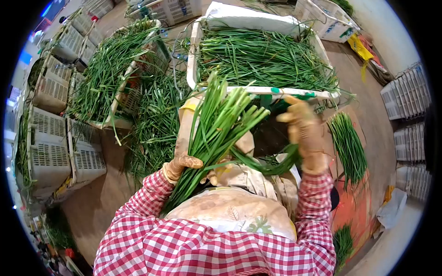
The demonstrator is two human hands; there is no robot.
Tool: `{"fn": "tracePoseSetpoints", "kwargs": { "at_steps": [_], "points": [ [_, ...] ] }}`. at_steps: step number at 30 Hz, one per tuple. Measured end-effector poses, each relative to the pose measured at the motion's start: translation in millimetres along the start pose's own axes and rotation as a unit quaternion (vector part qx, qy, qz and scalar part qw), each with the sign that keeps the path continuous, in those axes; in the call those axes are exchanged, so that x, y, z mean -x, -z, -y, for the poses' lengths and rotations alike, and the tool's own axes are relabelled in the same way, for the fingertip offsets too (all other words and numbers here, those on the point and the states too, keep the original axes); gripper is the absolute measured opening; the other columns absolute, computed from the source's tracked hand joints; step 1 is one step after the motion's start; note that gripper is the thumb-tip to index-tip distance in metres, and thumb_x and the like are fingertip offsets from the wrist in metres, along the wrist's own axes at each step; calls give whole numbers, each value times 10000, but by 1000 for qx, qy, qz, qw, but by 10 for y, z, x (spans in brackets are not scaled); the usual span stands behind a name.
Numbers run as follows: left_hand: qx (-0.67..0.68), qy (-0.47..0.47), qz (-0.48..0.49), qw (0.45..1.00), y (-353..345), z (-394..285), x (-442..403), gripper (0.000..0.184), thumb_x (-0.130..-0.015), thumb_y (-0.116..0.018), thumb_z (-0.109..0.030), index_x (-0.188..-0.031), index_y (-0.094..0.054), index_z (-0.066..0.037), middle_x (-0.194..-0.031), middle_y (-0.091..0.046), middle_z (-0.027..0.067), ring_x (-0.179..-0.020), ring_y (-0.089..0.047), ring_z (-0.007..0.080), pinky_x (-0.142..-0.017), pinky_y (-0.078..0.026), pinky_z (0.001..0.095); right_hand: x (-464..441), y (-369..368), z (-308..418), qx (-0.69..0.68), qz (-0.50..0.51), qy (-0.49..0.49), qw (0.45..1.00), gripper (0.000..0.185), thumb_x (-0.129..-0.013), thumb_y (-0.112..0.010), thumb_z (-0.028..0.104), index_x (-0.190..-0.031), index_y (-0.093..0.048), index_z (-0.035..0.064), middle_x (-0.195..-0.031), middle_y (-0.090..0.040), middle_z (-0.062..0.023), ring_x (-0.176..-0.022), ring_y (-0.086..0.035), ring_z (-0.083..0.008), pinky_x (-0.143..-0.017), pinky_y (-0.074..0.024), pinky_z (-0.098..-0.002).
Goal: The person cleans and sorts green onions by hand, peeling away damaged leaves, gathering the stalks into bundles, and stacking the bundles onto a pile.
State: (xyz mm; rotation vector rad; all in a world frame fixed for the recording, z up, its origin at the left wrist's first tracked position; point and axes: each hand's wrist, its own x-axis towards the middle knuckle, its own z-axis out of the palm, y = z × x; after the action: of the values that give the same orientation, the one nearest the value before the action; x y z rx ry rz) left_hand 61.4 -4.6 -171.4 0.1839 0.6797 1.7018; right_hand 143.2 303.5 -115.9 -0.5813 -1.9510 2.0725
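My gloved left hand (184, 166) is wrapped round the middle of a bundle of long green stalks (216, 124), whose pale cut ends fan out up and to the right. To the right, my gloved right hand (301, 126) is raised and blurred by motion. A curved bunch of green leaves (276, 166) hangs just below it, and whether the fingers hold anything is hidden by the blur. In front of both hands, a white crate (192, 60) holds many loose green stalks (262, 57).
A neat bundle (348, 149) lies on the floor at right, with another bundle (342, 244) lower down. An overfull crate (120, 92) stands at left, loose leaves (154, 115) beside it. Stacked crates (48, 147) line the far left; more crates (410, 142) stand at far right.
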Motion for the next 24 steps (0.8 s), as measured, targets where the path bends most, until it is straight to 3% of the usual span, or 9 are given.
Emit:
{"fn": "tracePoseSetpoints", "kwargs": {
  "at_steps": [2, 5, 6, 8, 12, 14, 17, 22, 24],
  "points": [
    [-6, 12, 42, 999, -134, -7, -56, 637, -803, -597, -159, -1360, -342, 17, -1205, -547, 249, -799, -665, 315, -616, -557, 279, 54, -298, -89, -86, 88, -85, 989, 852, -787, -704, 439, -1418, -280, 56, -1005, -646, -68, -499, -414, -9, -380, -305, -152],
    [-50, 52, 15, 997, 25, 74, -58, 501, -892, -505, -286, -1260, -435, 46, -1073, -621, 233, -826, -670, 326, -613, -563, 272, 97, -520, -88, -130, 75, -23, 988, 664, -851, -667, 317, -1331, -386, -45, -1035, -623, -79, -821, -586, -91, -698, -485, -193],
    [-94, 37, -86, 991, -41, 67, -75, 535, -894, -511, -323, -1267, -433, 52, -1101, -606, 244, -867, -668, 314, -624, -568, 280, 143, -530, -84, -123, 65, -15, 990, 646, -849, -669, 308, -1317, -403, -50, -1036, -623, -83, -844, -594, -100, -716, -488, -194],
    [10, 28, -58, 998, 7, 81, -108, 572, -875, -555, -356, -1271, -443, 41, -1108, -610, 204, -908, -654, 263, -714, -565, 297, 239, -550, -78, -107, 46, 2, 993, 612, -846, -673, 291, -1288, -438, -62, -1039, -623, -89, -889, -608, -119, -752, -493, -197],
    [60, 0, -165, 984, 170, 268, -64, 579, -870, -574, -383, -1272, -459, 18, -1106, -616, 142, -943, -628, 202, -808, -537, 304, 273, -393, -64, -137, 38, 36, 989, 447, -882, -629, 299, -1223, -545, 24, -945, -674, -53, -509, -431, 4, -432, -320, -125],
    [61, -15, -63, 996, 273, 320, -9, 581, -860, -583, -423, -1248, -495, 0, -1096, -622, 95, -949, -608, 171, -856, -511, 300, 198, -221, 44, 61, -35, -68, 995, 347, -913, -591, 230, -1192, -558, 26, -940, -654, -59, -583, -530, -43, -470, -412, -154],
    [-39, -35, -147, 988, 126, 298, 57, 521, -838, -639, -360, -1206, -530, -7, -1092, -626, 78, -913, -620, 157, -824, -513, 294, 197, 62, 125, 12, -154, 71, 985, 231, -897, -614, 250, -1019, -635, 55, -830, -660, -15, -505, -423, -16, -394, -318, -162],
    [-123, -81, -157, 977, -175, 232, 61, 475, -856, -615, -321, -1213, -523, -21, -1077, -628, 84, -906, -619, 164, -817, -508, 293, 441, -89, 43, 173, -31, 15, 984, 247, -796, -729, 249, -887, -647, 35, -761, -652, -33, -608, -586, -68, -479, -448, -222],
    [-147, -87, -199, 965, -203, 283, 113, 674, -818, -638, -363, -1304, -405, 41, -1194, -556, 194, -1047, -591, 283, -916, -491, 396, 486, -269, 23, 297, -55, 95, 949, 316, -768, -746, 282, -967, -645, 58, -793, -661, -75, -621, -603, -115, -539, -484, -261]
  ]
}}
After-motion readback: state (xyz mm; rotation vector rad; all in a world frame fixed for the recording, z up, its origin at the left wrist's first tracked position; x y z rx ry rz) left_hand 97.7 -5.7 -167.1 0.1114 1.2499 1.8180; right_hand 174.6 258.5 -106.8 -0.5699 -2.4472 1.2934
